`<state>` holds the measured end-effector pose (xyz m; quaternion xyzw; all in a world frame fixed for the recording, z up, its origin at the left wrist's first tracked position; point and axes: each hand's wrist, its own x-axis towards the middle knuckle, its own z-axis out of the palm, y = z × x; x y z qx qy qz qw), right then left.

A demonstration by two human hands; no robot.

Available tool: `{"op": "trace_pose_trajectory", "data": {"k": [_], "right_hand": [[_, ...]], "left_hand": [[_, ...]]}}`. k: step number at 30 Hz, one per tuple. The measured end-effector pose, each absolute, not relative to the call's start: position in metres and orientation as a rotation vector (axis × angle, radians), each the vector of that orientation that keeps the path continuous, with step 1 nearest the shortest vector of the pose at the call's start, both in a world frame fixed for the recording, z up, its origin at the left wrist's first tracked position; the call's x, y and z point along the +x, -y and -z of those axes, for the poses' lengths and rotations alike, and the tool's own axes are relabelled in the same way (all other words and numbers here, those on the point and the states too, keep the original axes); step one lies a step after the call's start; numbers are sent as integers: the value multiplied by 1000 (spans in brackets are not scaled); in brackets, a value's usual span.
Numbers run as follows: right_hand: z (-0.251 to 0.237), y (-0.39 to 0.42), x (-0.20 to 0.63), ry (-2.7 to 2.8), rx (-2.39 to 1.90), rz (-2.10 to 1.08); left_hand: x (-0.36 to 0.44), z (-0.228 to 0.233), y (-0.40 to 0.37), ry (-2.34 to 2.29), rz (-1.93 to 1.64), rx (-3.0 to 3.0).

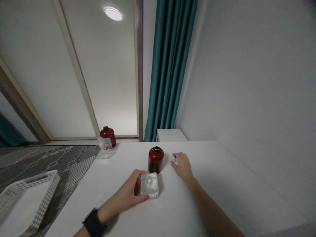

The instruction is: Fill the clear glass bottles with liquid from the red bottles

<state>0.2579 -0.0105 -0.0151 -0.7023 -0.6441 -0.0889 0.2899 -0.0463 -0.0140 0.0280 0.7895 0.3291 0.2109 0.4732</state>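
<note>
My left hand [132, 189] is wrapped around a clear, square-shouldered bottle [150, 187], thumb on the near side and fingers on the far side. Its round neck faces up without a cap. Directly behind stands a dark red, rounded bottle [155, 160], its narrow neck showing no pump. To the right of it, my right hand [183, 165] pinches a small whitish piece [173, 158] that looks like a pump head, close to the tabletop. The fingers partly cover that piece.
Both bottles are on a white table [123, 217]. Toward its far left edge are another red bottle [108, 134] with a dark cap and a clear container [105, 152]. A white perforated basket [46, 197] lies lower left, and a wall [259, 98] borders the right.
</note>
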Motion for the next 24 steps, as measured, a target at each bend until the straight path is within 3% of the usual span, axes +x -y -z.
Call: {"op": "trace_pose_trajectory", "data": {"k": [9,18,24], "right_hand": [[12,11,249,1573,-1792,239],[-27,37,248,1152,-1489,301],[-43,68,212,1309,-1248,138]], "left_hand": [[-47,-31,16,-804,-518,1912],[-47,-36,18,-819,-542,1921],[-48,-38,18,-798,-524,1920]]}}
